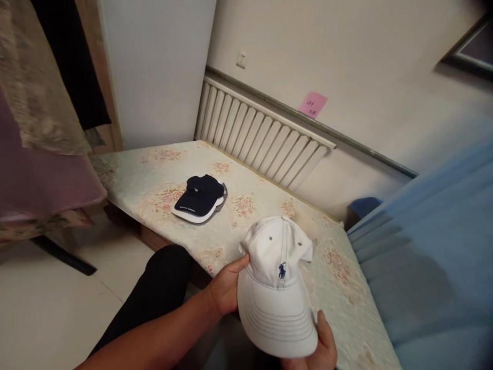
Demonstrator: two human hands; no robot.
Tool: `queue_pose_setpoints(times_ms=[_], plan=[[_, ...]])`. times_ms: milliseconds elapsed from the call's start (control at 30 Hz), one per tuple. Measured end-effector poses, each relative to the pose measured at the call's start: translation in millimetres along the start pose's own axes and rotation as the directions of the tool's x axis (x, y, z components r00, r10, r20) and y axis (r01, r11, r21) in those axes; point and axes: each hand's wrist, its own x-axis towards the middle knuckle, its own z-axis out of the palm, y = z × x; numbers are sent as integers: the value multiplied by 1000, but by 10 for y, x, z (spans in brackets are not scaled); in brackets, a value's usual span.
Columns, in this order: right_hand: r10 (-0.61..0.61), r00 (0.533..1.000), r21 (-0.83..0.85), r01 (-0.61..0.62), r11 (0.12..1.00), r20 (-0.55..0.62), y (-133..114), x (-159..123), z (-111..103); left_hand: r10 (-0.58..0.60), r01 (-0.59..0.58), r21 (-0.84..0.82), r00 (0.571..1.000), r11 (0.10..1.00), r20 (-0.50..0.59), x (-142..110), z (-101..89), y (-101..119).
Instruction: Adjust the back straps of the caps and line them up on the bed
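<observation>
A white baseball cap with a small dark blue horse-and-rider emblem is held up over the near part of the bed, its brim pointing toward me. My left hand grips it at the side where crown and brim meet, thumb on top and the other fingers hidden beneath. At the brim's right front edge, my right hand supports it from below, thumb raised beside the edge. Farther off, a navy cap lies on top of a white cap, with something grey showing under them.
The caps rest on a flower-patterned mattress. Behind it a white radiator runs along the wall below a pink note. A blue curtain hangs at the right; clothes hang at the left. My dark-clothed knee is beside the bed.
</observation>
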Motion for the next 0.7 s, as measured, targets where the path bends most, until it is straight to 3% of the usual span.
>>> queue_pose_setpoints(times_ms=[100, 300, 467, 600, 700], plan=[[-38, 999, -7, 39, 999, 13, -26, -11, 33, -31, 31, -22, 999, 999, 29, 4, 40, 22], [-60, 980, -74, 75, 994, 187, -89, -7, 178, -139, 136, -97, 990, 986, -20, -8, 48, 0], [21, 984, -158, 7, 987, 179, -136, -42, 328, -224, 217, -143, 974, 966, -35, -13, -21, -38], [68, 981, -250, -21, 968, 181, -158, -89, 399, -217, 213, -63, 974, 975, -67, -69, -129, -76], [95, 979, -226, -53, 973, 181, -137, -115, 482, -257, 260, 5, 958, 966, -128, -150, -230, -126]])
